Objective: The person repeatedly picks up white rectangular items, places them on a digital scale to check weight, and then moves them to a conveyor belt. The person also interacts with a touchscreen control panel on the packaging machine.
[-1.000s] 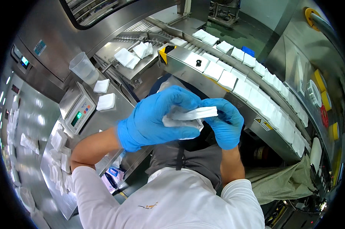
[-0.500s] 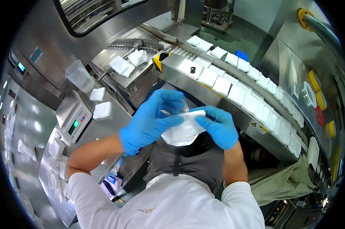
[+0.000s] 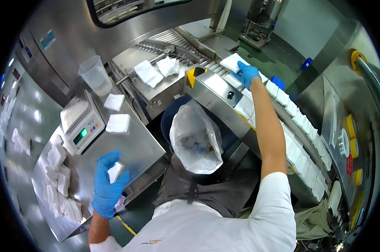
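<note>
Left hand (image 3: 108,182): fingers curled, pinching a small folded white pad (image 3: 115,172) against the thumb, above the near edge of the steel tabletop (image 3: 141,145). Right hand (image 3: 246,75): thumb and fingers closed on the lower right edge of a second white pad (image 3: 230,61), at the far end of the pad row (image 3: 301,117) (the glove hides how deep the hold goes).

Risks noted. The second white pad appears held by one edge only; a loose pinch could let it slip or unfold. A low forearm could brush the row out of line. A lined bin (image 3: 218,149) gapes between the hands; any pad dropped midway could land inside. Careless left-hand movement could topple the heaped pads (image 3: 61,180) alongside.
</note>
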A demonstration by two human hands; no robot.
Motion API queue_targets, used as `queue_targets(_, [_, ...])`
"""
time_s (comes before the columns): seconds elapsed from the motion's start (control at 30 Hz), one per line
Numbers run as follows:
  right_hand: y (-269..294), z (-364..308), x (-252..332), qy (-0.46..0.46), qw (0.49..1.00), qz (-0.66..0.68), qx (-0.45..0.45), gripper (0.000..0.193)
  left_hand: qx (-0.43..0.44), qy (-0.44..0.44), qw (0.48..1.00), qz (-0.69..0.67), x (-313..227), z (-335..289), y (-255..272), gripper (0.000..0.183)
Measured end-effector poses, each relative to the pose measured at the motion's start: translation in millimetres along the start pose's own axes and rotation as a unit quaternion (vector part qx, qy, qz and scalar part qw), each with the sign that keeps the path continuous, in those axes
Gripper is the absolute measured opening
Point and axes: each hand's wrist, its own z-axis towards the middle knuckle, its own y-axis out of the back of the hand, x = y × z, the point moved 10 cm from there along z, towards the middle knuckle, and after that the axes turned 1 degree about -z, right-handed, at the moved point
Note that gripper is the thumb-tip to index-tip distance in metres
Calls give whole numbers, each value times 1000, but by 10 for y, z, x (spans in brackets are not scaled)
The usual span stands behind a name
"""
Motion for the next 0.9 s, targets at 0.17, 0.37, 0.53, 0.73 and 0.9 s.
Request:
queue_targets(0.17, [-266,449,22,203,862,-464,10,35,-83,-28,990,112,340,-390,227,90])
queue_targets(0.37, [-738,-1377,321,249,930,-243,120,34,-3,2,960,279,488,-302,30,118])
queue_targets(0.53, [-1817,-2885,-54,270,875,-293,275,31,-5,-33,954,298,586,-319,-26,96])
queue_targets(0.73, [-2562,-4236,-566,356,707,-378,481,36,-4,-68,982,174,544,-668,96,50])
queue_targets(0.9, [-2765,-4223,-726,313,716,-359,510,38,-55,86,990,-97,759,-49,1138,37])
